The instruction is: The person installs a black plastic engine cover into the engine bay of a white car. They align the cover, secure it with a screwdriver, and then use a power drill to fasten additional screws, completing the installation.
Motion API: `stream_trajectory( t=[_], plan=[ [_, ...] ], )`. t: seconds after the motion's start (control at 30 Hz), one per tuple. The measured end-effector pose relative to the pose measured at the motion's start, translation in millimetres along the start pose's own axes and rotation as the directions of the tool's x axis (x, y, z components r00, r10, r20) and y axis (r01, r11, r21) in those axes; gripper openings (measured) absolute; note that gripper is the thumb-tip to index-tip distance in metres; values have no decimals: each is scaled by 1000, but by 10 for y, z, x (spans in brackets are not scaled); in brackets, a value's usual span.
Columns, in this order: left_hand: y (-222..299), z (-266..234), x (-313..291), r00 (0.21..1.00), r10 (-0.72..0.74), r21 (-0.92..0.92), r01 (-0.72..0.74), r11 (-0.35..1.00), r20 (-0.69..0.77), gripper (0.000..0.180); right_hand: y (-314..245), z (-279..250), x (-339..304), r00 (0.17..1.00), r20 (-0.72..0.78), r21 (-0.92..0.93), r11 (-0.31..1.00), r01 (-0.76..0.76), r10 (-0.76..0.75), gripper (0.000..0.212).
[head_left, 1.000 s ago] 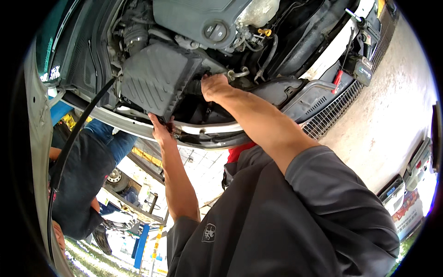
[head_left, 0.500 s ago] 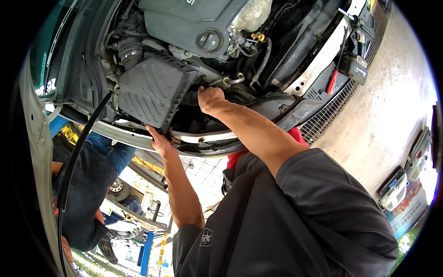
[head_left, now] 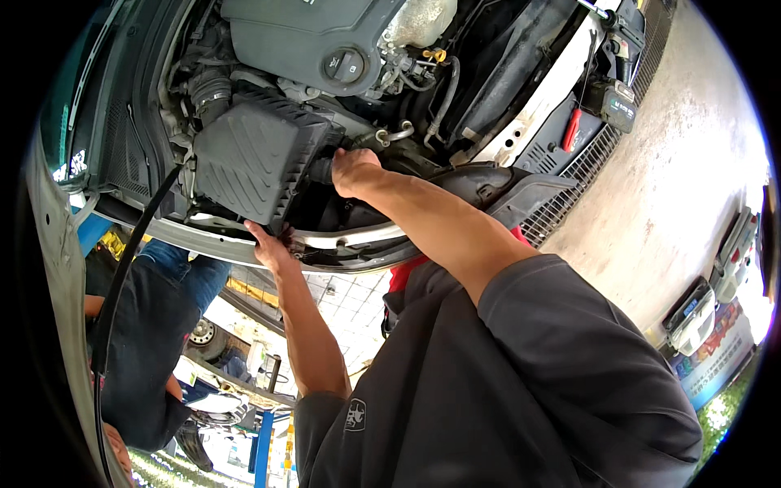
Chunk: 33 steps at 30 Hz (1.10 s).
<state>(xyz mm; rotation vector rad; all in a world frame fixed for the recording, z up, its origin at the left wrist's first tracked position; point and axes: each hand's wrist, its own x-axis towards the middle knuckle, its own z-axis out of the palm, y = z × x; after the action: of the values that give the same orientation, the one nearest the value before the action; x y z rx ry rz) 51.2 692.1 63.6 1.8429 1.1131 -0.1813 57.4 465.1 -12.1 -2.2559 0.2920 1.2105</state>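
A black ribbed air filter box [head_left: 259, 159] sits at the left of the engine bay, beside the engine cover [head_left: 301, 41]. My left hand [head_left: 273, 246] grips its near lower corner, thumb side showing and the other fingers partly hidden below the box. Just right of the box, my right hand [head_left: 355, 172] is closed round a dark duct [head_left: 323, 170] that runs toward the box's side. The fist covers the rest of that duct. Behind the box, a clamped ribbed hose [head_left: 211, 93] is in view.
A cordless power tool [head_left: 617, 93] and red-handled pliers [head_left: 572, 130] lie on the front edge of the car. A black stay or cable [head_left: 130, 285] crosses the left side. Another person [head_left: 150, 333] in dark clothing is beyond the fender [head_left: 203, 241] at lower left.
The view has shifted slightly, moving the engine bay leftward in the picture. Against the engine cover, the air filter box sits a little nearer me and to the right. Both hands keep their holds.
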Motion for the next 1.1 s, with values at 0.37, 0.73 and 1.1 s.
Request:
stream_trajectory(
  t=[0.37,0.73,1.1],
  plan=[
    [95,18,-193,996,50,71,-46,996,-67,91,55,-298,-159,984,174,-39,998,44,-37,86],
    [-147,-145,-376,963,-30,-46,44,998,268,81,215,-591,-238,964,260,-134,986,97,-59,97],
    [-568,761,-350,819,-268,-182,406,895,508,60,191,-412,-189,986,148,-83,993,85,-73,83]
  ],
)
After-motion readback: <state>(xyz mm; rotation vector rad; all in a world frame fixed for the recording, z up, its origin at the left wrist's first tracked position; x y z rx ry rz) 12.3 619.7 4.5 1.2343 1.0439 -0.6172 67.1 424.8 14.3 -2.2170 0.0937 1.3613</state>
